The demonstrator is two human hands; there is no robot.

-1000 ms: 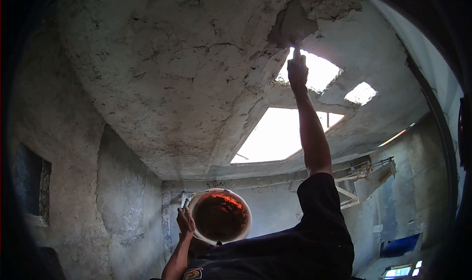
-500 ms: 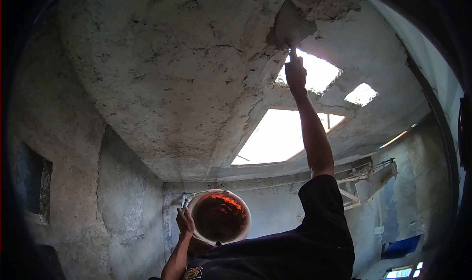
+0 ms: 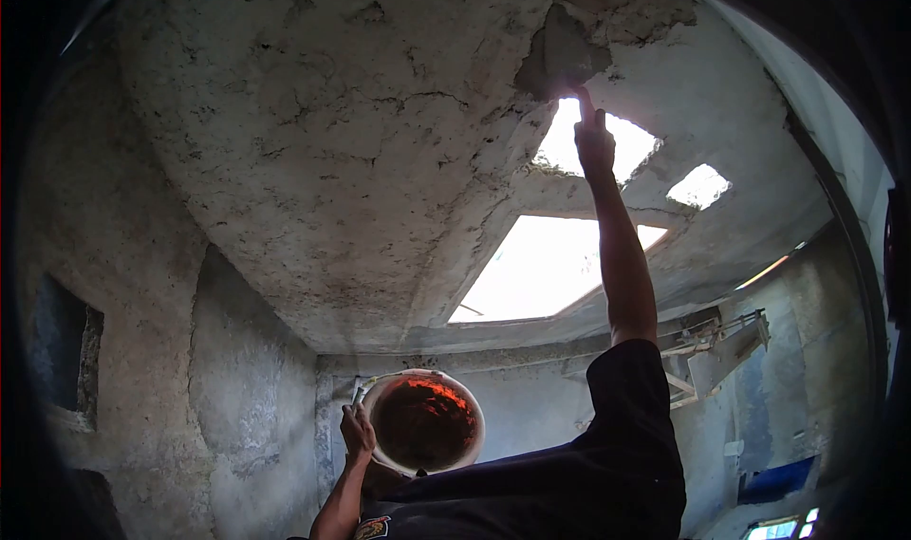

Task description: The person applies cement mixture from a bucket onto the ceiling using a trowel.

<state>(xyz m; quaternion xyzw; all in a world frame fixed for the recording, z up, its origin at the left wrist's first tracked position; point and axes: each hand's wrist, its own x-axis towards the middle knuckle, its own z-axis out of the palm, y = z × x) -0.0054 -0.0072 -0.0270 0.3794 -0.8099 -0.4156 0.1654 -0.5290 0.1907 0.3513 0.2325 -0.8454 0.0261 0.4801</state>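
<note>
Trowel (image 3: 560,56) lies flat against the ceiling (image 3: 332,141), directly beyond your raised right hand (image 3: 595,143), which grips its handle. Your left hand (image 3: 358,433) clasps the bucket (image 3: 424,424) by its rim, well below.

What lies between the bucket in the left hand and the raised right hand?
Between bucket and the right hand gripping the trowel, the head view shows only background: the wall top, the large roof opening, then a concrete strip.

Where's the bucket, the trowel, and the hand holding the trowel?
bucket (image 3: 432,395): head view, on its orange inside wall.
trowel (image 3: 562,58): head view, on the middle of its flat blade.
right hand (image 3: 595,143): head view, on the back of the hand.
</note>
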